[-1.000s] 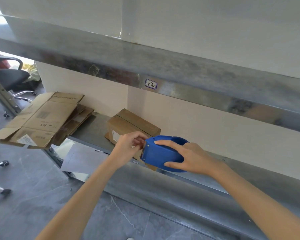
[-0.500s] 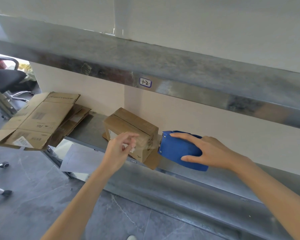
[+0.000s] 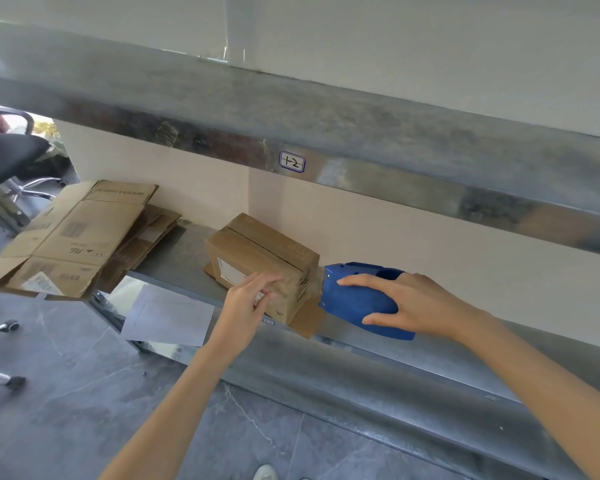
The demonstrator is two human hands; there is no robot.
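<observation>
- The blue tape dispenser [image 3: 364,299] was a chunky plastic shell, its mouth against the right end of a small brown cardboard box [image 3: 257,251] on the metal shelf [image 3: 177,261].
- The right hand [image 3: 420,306] gripped the dispenser; the left hand [image 3: 246,303] pressed straight fingers on the box's front (over a white label).
- Flattened cartons [image 3: 73,237] overhung the shelf's left end, above grey floor tiles [image 3: 66,393].

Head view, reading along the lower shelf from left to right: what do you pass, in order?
flattened cardboard boxes → sealed cardboard box → blue tape dispenser
</observation>
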